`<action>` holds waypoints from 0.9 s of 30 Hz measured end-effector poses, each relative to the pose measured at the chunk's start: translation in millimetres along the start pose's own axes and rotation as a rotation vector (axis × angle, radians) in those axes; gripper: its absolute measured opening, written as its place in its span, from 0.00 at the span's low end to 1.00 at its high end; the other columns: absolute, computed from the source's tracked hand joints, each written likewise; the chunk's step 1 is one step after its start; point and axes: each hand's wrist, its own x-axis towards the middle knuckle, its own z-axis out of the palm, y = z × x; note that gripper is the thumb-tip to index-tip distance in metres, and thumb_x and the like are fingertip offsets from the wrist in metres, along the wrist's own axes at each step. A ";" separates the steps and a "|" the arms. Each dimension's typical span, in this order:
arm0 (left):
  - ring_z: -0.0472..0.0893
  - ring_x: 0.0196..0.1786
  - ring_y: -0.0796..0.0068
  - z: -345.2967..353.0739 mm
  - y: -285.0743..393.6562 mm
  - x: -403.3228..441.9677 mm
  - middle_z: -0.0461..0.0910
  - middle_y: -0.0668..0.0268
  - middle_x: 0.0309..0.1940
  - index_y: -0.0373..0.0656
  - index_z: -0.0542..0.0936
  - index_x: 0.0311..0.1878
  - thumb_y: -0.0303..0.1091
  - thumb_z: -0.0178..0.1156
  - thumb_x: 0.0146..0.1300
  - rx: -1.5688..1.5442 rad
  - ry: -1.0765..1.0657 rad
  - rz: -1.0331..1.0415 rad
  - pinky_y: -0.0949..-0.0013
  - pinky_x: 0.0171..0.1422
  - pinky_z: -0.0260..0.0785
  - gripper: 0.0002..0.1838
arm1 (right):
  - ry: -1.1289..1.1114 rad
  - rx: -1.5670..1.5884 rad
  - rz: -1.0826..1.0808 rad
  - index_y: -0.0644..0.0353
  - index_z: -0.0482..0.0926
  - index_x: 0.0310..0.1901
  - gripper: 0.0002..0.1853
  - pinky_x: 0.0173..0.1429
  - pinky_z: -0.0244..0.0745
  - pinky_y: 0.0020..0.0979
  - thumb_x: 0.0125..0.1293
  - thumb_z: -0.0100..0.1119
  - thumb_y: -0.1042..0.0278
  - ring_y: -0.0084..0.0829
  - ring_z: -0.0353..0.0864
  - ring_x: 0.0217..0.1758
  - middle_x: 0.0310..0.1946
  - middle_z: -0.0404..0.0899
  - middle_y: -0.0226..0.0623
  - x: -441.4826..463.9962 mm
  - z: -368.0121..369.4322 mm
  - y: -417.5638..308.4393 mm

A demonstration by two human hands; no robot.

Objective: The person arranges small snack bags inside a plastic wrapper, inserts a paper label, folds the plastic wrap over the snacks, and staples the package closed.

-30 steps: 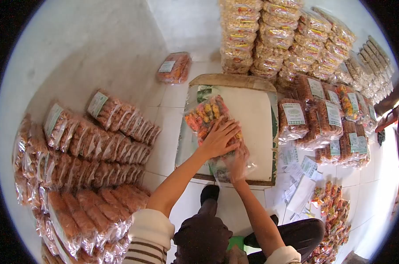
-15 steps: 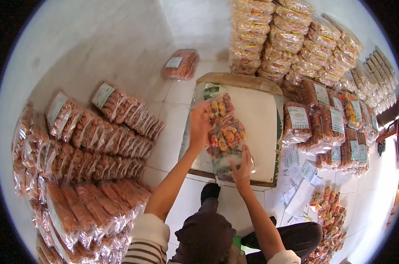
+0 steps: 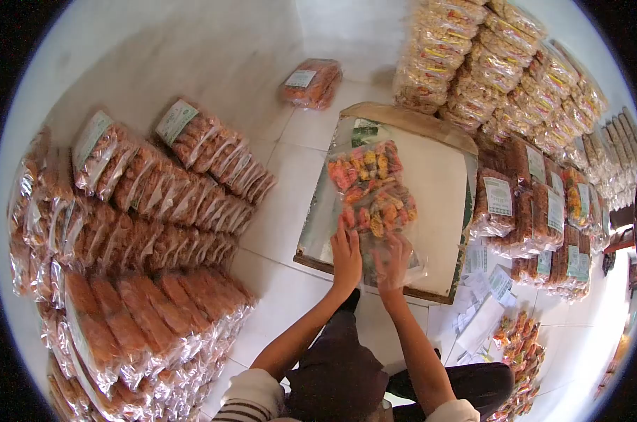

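Note:
A clear plastic bag of red, orange and yellow snack pieces [image 3: 378, 211] lies on a low board-topped stand [image 3: 438, 211]. My left hand [image 3: 346, 254] rests at the bag's lower left side, fingers stretched out and touching the plastic. Over the loose, unfilled end of the bag is my right hand [image 3: 393, 263], its fingers extended on the film and slightly blurred. A flat label with green print [image 3: 365, 130] shows at the top of the stand, beyond the bag.
Packed brown snack bags [image 3: 171, 232] are stacked to the left. Pale snack packs [image 3: 438, 56] rise at the back right, with labelled brown packs [image 3: 498, 200] nearer. Loose paper labels [image 3: 484, 302] and colourful packs [image 3: 522, 352] lie on the floor. One brown pack [image 3: 313, 84] sits behind.
My left hand has moved from the bag's upper left side down to its lower end, close to my right hand. The bag now lies flatter on the stand. The camera view has shifted.

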 end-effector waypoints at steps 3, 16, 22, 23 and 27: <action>0.62 0.56 0.49 4.9 -3.8 -18.1 0.58 0.43 0.54 0.34 0.49 0.66 0.47 0.40 0.68 -0.062 0.024 -0.077 0.59 0.62 0.53 0.32 | -0.014 0.062 0.047 0.56 0.67 0.56 0.27 0.54 0.65 0.39 0.52 0.62 0.72 0.45 0.66 0.51 0.48 0.62 0.49 -11.1 3.9 5.4; 0.75 0.30 0.37 -15.0 -10.9 -8.8 0.74 0.39 0.23 0.40 0.36 0.67 0.50 0.42 0.67 0.128 -0.331 -0.126 0.50 0.30 0.65 0.37 | 0.092 -0.131 -0.017 0.65 0.66 0.52 0.23 0.47 0.68 0.39 0.54 0.60 0.73 0.48 0.72 0.44 0.44 0.71 0.51 15.0 33.1 4.7; 0.74 0.30 0.35 -27.8 -11.4 11.1 0.74 0.38 0.23 0.40 0.35 0.67 0.50 0.43 0.66 0.172 -0.566 -0.142 0.48 0.31 0.64 0.38 | 0.127 -0.030 0.228 0.65 0.62 0.56 0.25 0.48 0.68 0.39 0.57 0.58 0.73 0.48 0.71 0.46 0.48 0.68 0.51 8.2 27.7 -14.0; 0.74 0.31 0.35 -22.3 -15.5 11.5 0.74 0.38 0.24 0.41 0.35 0.67 0.50 0.43 0.66 0.184 -0.602 -0.158 0.48 0.33 0.64 0.38 | 0.047 0.088 0.353 0.66 0.59 0.59 0.27 0.53 0.65 0.41 0.59 0.56 0.71 0.53 0.68 0.53 0.56 0.63 0.56 5.7 22.1 -12.6; 0.74 0.34 0.35 13.7 -23.8 -5.0 0.75 0.37 0.29 0.41 0.34 0.67 0.52 0.43 0.65 0.002 -0.574 0.051 0.48 0.35 0.65 0.40 | 0.301 0.363 0.287 0.57 0.58 0.63 0.29 0.56 0.63 0.36 0.59 0.54 0.75 0.41 0.68 0.52 0.54 0.66 0.48 -1.0 7.5 24.5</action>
